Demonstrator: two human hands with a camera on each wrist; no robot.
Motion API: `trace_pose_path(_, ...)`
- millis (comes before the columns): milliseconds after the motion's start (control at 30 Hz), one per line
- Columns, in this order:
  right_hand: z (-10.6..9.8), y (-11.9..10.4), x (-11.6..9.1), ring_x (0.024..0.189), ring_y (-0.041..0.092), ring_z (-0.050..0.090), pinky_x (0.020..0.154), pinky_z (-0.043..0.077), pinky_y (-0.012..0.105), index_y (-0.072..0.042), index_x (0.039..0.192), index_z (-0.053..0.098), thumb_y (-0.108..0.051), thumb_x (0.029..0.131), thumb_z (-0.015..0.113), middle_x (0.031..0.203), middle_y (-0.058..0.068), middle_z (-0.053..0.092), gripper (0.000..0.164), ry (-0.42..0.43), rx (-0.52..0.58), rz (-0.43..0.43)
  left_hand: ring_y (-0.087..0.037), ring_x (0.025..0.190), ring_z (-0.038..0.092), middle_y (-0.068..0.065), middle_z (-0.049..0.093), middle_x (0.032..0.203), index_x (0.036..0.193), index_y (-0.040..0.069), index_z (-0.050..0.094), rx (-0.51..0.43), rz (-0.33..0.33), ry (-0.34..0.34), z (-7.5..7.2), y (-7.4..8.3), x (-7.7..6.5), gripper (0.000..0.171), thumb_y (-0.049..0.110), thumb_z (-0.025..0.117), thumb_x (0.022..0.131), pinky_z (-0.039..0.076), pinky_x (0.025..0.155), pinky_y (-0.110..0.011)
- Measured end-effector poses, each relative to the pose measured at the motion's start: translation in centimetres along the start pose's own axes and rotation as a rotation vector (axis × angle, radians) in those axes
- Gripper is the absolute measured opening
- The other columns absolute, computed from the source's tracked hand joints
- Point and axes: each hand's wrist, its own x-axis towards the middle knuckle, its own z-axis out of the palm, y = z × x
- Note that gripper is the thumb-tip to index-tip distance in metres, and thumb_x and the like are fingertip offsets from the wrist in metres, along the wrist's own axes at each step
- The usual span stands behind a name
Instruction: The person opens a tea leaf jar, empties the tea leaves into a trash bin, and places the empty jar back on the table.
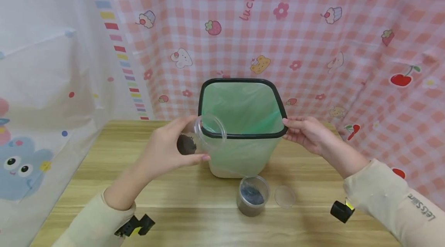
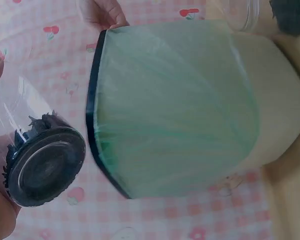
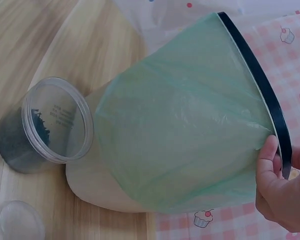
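My left hand (image 1: pixel 161 152) grips a clear plastic jar (image 1: pixel 187 145) and tilts it, its mouth toward the near left corner of a trash bin (image 1: pixel 240 160). Dark flaky bits lie at the jar's base, seen closely in the left wrist view. A translucent green bag (image 3: pixel 190 115) lines the bin and folds over its outside, under a black rim (image 1: pixel 243 136). At the right corner, my right hand (image 1: pixel 307 133) pinches that rim between thumb and fingers. A second clear jar (image 1: pixel 251 200), partly filled with dark bits, stands upright before the bin with its mouth uncovered.
A clear round lid (image 1: pixel 285 196) lies flat to the right of the standing jar. The wooden table (image 1: pixel 174 216) reaches back to a pink checked cloth (image 1: pixel 229 50) hanging behind the bin. A white printed cloth (image 1: pixel 45 69) hangs on the left.
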Motion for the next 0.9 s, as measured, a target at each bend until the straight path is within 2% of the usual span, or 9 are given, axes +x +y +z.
trace_pose_path(100,0.0,0.0,0.0,0.069,0.009,0.061,0.069,0.052,0.022,0.002,0.105,0.047,-0.008,0.095,0.051,0.078,0.002,0.064,0.014,0.000,-0.001,0.002,-0.016,0.092,0.060,-0.002,0.063,0.108,0.126,0.012,0.053,0.021,0.002,-0.016,-0.9,0.4,1.3,0.078,0.044,0.083,0.061,0.050,0.079,-0.036)
trace_pose_path(233,0.0,0.0,0.0,0.070,0.009,0.061,0.070,0.052,0.023,0.003,0.105,0.046,-0.008,0.095,0.051,0.078,0.002,0.065,0.016,-0.014,-0.004,0.003,-0.018,0.091,0.060,-0.002,0.063,0.102,0.126,0.013,0.053,0.062,-0.041,-0.051,-2.3,0.7,2.9,0.077,0.047,0.082,0.063,0.050,0.077,-0.037)
trace_pose_path(433,0.0,-0.2,-0.1,0.071,0.009,0.062,0.070,0.053,0.022,0.004,0.106,0.045,-0.008,0.095,0.051,0.079,0.002,0.065,0.017,-0.015,-0.001,0.001,-0.020,0.091,0.059,-0.004,0.063,0.098,0.126,0.007,0.052,0.158,-0.055,-0.122,-3.9,0.9,5.5,0.077,0.050,0.078,0.067,0.049,0.078,-0.038)
trace_pose_path(733,0.1,-0.2,-0.1,0.070,0.009,0.062,0.069,0.053,0.022,0.005,0.107,0.044,-0.008,0.095,0.051,0.078,0.002,0.065,0.019,-0.022,0.003,0.006,-0.014,0.084,0.060,0.001,0.062,0.100,0.126,0.011,0.053,0.344,-0.027,-0.289,-3.9,-0.1,8.7,0.085,0.068,0.068,0.066,0.049,0.067,-0.032)
trace_pose_path(900,0.1,-0.2,-0.1,0.071,0.009,0.062,0.069,0.053,0.022,0.005,0.107,0.045,-0.008,0.095,0.051,0.078,0.002,0.065,0.019,-0.020,-0.009,0.000,-0.017,0.082,0.061,-0.002,0.063,0.108,0.126,0.010,0.053,0.433,-0.003,-0.361,-3.4,-0.7,9.9,0.083,0.068,0.066,0.068,0.050,0.061,-0.034)
